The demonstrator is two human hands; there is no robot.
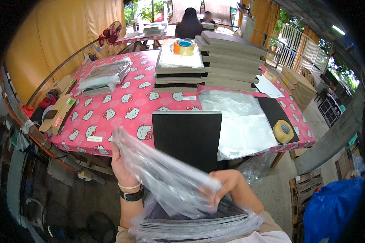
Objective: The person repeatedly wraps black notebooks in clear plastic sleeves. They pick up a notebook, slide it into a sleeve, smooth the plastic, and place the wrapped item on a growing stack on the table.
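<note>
A clear plastic bag (162, 166) is stretched between my hands above my lap, slanting from upper left to lower right. At its upper left end, my left hand (123, 169) is closed on the plastic, its fingers partly hidden behind it. My right hand (226, 184) pinches the other end, slightly blurred. Under the bag, a stack of flat dark panels wrapped in clear plastic (198, 231) rests on my lap. Just beyond my hands a black rectangular panel (187, 137) stands upright against the table's near edge, its lower part hidden by the bag.
The table has a pink patterned cloth (117, 121). On it are clear plastic sheets (239, 121), a tape roll (283, 131), tall stacks of panels (231, 60), wrapped panels (107, 75) and an open carton (59, 115). Two people sit beyond. A blue tarp (332, 210) lies right.
</note>
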